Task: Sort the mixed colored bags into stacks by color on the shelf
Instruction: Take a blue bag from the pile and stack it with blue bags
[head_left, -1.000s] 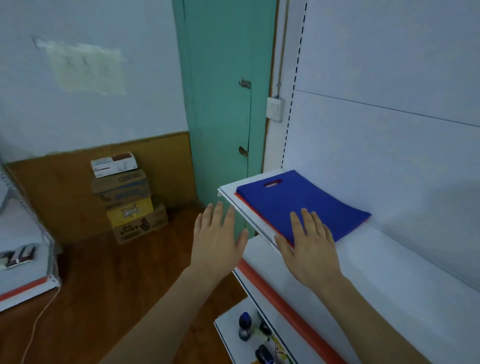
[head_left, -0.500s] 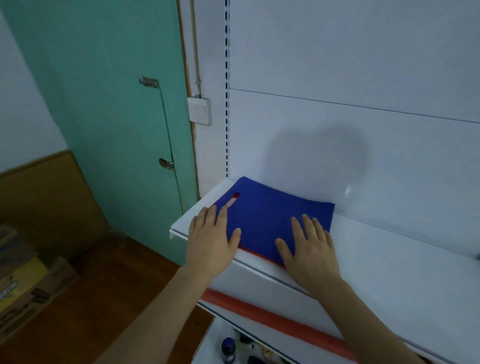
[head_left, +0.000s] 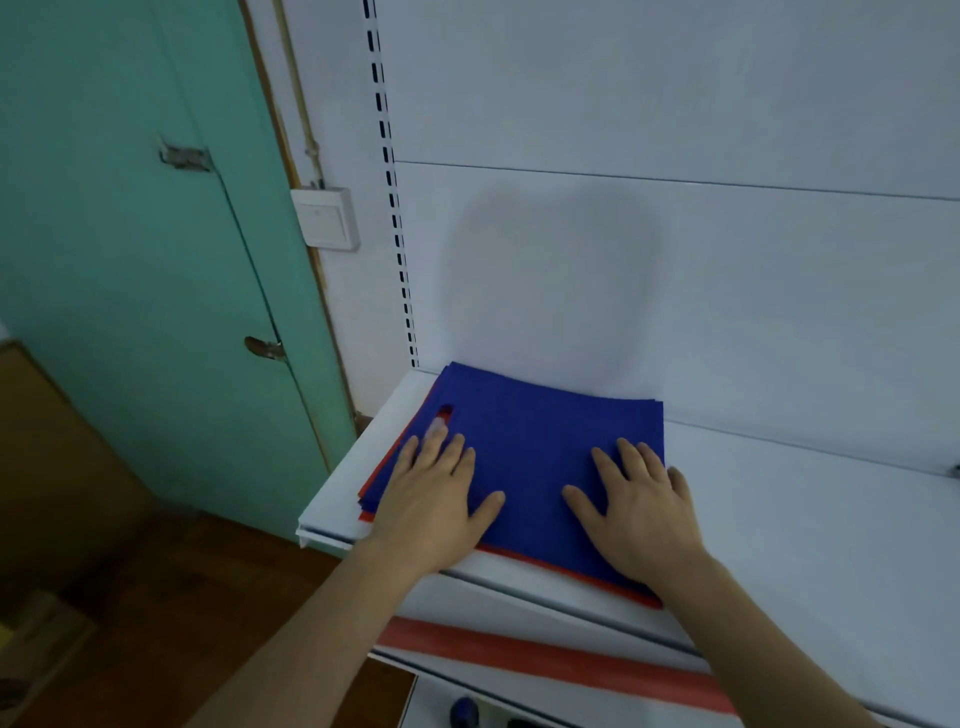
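Two bare forearms in shot, no sleeves, no watch or rings showing. Left hand (head_left: 434, 499) and right hand (head_left: 639, 512) ungloved, five fingers each, nails short and plain.

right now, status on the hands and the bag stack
Left hand and right hand open, flat on blue bag. Red bags show beneath, unsorted. Nothing in the way.

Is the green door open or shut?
Shut: the door lies flush in its frame, no gap visible.

White shelf (head_left: 810, 525) carried one bag stack (head_left: 540, 447) at left end; blue bags on top; red edges showed beneath.
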